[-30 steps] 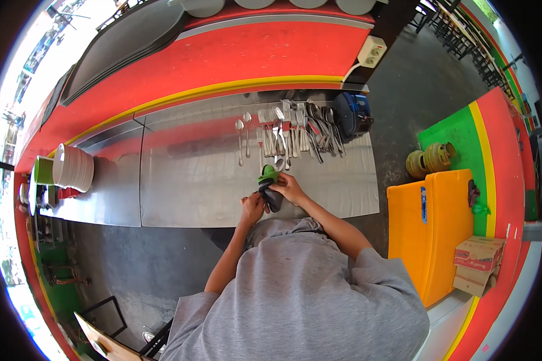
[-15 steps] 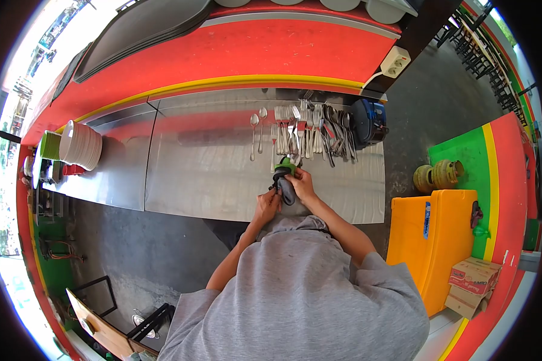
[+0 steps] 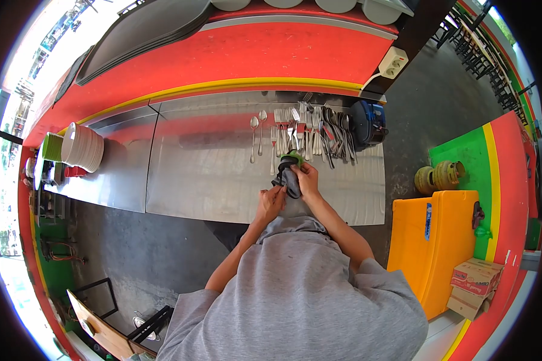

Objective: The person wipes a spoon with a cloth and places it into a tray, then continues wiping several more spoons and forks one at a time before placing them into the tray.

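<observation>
Over the near edge of the steel counter point(image 3: 211, 180), in the head view, a black, grey and green bundle point(image 3: 290, 180) hangs between both hands, its exact kind unclear; the left hand point(image 3: 271, 201) pinches its lower left side, the right hand point(image 3: 307, 179) grips its right side, fingers narrow; beyond it lies a cluster of cutlery point(image 3: 310, 129), two spoons point(image 3: 257, 129) to its left, a blue-and-black case point(image 3: 369, 123) to its right

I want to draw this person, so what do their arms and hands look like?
The left hand and right hand wear no gloves. The grey shirt has short, loose, plain grey sleeves that end near the elbows. I see no watch or bracelet. The fingers look too small to tell about rings.
</observation>
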`<control>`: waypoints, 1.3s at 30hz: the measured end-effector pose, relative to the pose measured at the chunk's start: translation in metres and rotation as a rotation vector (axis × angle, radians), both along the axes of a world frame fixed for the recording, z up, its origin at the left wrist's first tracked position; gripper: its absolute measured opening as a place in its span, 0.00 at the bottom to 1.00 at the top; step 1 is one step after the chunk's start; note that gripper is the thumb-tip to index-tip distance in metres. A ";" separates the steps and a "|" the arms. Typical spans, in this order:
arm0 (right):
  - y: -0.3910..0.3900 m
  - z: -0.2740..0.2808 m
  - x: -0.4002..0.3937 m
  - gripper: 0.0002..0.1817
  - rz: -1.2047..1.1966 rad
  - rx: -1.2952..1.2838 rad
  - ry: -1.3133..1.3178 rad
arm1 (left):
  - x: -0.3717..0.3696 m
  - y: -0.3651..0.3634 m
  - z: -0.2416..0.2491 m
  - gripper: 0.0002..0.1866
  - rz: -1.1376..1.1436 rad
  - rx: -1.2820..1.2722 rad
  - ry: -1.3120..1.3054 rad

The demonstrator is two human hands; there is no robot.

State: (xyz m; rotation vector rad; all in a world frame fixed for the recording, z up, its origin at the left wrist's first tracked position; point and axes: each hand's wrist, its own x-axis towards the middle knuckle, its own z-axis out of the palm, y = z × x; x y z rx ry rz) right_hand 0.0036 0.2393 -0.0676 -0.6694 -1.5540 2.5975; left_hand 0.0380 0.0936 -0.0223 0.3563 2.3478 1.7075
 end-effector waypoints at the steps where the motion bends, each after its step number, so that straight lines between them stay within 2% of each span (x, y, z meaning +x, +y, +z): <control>1: 0.001 0.000 0.000 0.07 -0.012 -0.007 -0.008 | -0.001 0.000 0.001 0.17 -0.009 -0.016 0.006; 9: 0.004 0.013 -0.003 0.07 -0.054 -0.127 -0.039 | -0.003 0.006 0.012 0.17 0.000 0.009 -0.008; 13: 0.014 0.030 -0.003 0.08 0.080 -0.148 -0.056 | -0.001 0.004 0.018 0.17 -0.007 0.025 -0.035; 15: 0.019 0.044 0.000 0.09 0.164 -0.152 -0.034 | 0.000 0.001 0.023 0.17 -0.028 0.052 -0.089; 19: 0.022 0.056 0.011 0.10 0.172 -0.106 -0.003 | 0.006 0.001 0.025 0.16 -0.067 0.142 -0.262; 21: 0.024 0.054 0.017 0.10 0.183 -0.125 0.025 | 0.008 0.003 0.032 0.16 -0.139 0.111 -0.313; 25: 0.025 0.044 0.022 0.08 0.069 -0.112 0.001 | 0.010 0.006 0.036 0.18 -0.227 0.110 -0.358; 30: 0.026 0.040 0.019 0.08 -0.057 -0.205 -0.039 | 0.008 0.009 0.045 0.18 -0.212 0.155 -0.376; 33: 0.024 0.038 0.017 0.08 -0.089 -0.158 -0.005 | 0.007 0.010 0.047 0.18 -0.210 0.163 -0.387; 39: 0.027 0.032 0.014 0.07 -0.142 0.110 0.070 | 0.008 0.012 0.049 0.17 -0.206 0.168 -0.366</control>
